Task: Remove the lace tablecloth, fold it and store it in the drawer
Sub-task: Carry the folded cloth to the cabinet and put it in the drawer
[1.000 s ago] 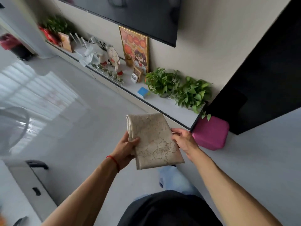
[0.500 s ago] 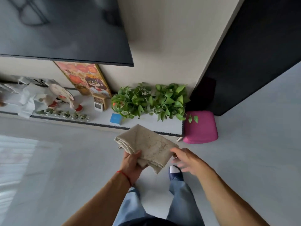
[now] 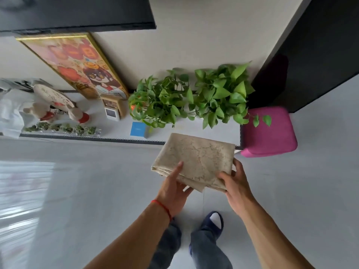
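Tablecloth (image 3: 196, 160), folded, held up over the floor (image 3: 77, 191) near the low shelf (image 3: 116, 137) w/ plants (image 3: 190, 96). Left hand (image 3: 173, 188) grips its near-left edge, thumb on top. Right hand (image 3: 236, 183) pinches the near-right corner, fingers curled under.

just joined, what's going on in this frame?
A person stands facing a low white shelf and holds a folded lace tablecloth in front of it with both hands. The left hand grips its near left edge, thumb on top; the right hand grips the near right corner. The folding looks done. No drawer is visible, so storing it remains.
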The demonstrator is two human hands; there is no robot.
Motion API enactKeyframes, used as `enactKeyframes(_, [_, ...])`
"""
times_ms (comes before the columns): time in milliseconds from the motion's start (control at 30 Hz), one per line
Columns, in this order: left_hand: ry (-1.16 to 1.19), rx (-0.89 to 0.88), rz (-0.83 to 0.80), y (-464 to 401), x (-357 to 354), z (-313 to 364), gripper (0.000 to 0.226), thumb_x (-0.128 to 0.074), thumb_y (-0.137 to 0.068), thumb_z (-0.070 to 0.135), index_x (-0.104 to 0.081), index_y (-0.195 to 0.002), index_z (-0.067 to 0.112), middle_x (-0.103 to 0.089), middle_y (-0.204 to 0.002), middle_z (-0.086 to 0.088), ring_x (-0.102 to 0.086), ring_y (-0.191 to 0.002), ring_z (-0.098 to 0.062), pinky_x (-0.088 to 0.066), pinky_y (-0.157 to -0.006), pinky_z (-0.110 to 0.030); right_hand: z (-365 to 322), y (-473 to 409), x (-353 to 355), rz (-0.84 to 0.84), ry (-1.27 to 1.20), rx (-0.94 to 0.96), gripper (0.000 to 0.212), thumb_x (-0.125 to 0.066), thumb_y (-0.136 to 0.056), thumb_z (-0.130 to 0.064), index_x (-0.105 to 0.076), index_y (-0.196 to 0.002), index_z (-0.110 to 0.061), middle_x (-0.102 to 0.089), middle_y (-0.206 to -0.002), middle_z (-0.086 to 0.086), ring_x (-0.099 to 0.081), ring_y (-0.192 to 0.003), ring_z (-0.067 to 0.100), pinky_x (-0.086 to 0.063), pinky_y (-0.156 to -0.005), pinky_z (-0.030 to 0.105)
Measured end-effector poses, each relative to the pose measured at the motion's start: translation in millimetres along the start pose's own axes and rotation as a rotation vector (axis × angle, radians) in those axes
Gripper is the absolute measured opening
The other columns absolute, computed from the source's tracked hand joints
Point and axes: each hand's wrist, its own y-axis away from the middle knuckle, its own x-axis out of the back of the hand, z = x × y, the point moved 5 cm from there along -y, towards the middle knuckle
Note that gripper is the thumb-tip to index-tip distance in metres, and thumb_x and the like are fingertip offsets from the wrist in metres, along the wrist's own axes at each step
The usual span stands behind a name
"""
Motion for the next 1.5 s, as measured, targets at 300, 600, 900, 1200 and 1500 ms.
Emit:
enactKeyframes(300, [-0.066, -0.113, 0.017, -223.5, 66.6, -6.3, 0.035, -0.067, -0.091, 0.005, -0.064, -0.125, 0.010, -0.078, -0.100, -0.011, -0.072, -0.101, -0.028, -0.061, -0.089, -0.045, 67.0, -215.2, -2.6, 0.017, 0.212, 0.312, 0.063, -0.066, -0.083, 0.007, -0.067, -0.124, -0.042, -0.074, -0.115, 0.004, -0.077, -0.094, 0.016, -0.065, -0.074, 0.029])
enactKeyframes(600, [-1.056, -0.561, -0.190, -353.0, 106.6, 50.3, 0.072, -0.059, -0.087, 0.073, -0.071, -0.083, 0.001, -0.074, -0.073, -0.020, -0.069, -0.060, -0.029, -0.055, -0.052, -0.035, 58.4, -323.4, -10.1, 0.654, 1.178, 1.126, 0.058, -0.062, -0.090, -0.016, -0.052, -0.143, 0.004, -0.061, -0.122, 0.026, -0.054, -0.105, 0.044, -0.044, -0.084, 0.055])
enactKeyframes(900, [-1.334, -0.379, -0.626, -409.8, 141.1, 44.8, 0.041, -0.078, -0.089, 0.031, -0.064, -0.117, 0.003, -0.074, -0.119, -0.019, -0.069, -0.106, -0.032, -0.059, -0.090, -0.047, 111.8, -314.9, 1.9, 0.277, 1.072, 1.964, 0.022, -0.052, -0.092, -0.023, -0.058, -0.111, -0.013, -0.060, -0.113, 0.008, -0.053, -0.099, 0.030, -0.034, -0.085, 0.043])
enactKeyframes(1200, [-0.828, -0.215, 0.078, -449.9, 209.8, 35.9, 0.021, -0.074, -0.093, 0.013, -0.068, -0.109, 0.000, -0.056, -0.121, -0.020, -0.062, -0.106, -0.037, -0.058, -0.091, -0.052, 203.9, -413.5, 41.9, 0.057, 1.287, 0.603, 0.023, -0.063, -0.094, -0.029, -0.063, -0.117, -0.022, -0.064, -0.113, -0.002, -0.063, -0.100, 0.020, -0.045, -0.083, 0.032])
enactKeyframes(1500, [0.109, -0.199, -0.070, -474.3, 191.3, 7.3, 0.030, -0.034, -0.087, 0.005, -0.046, -0.114, 0.003, -0.044, -0.140, -0.022, -0.048, -0.131, -0.051, -0.039, -0.113, -0.065, 217.6, -456.5, 50.8, -0.086, -0.619, -0.013, 0.070, -0.037, -0.104, -0.035, -0.022, -0.161, 0.003, -0.038, -0.162, 0.025, -0.040, -0.149, 0.041, -0.032, -0.121, 0.057])
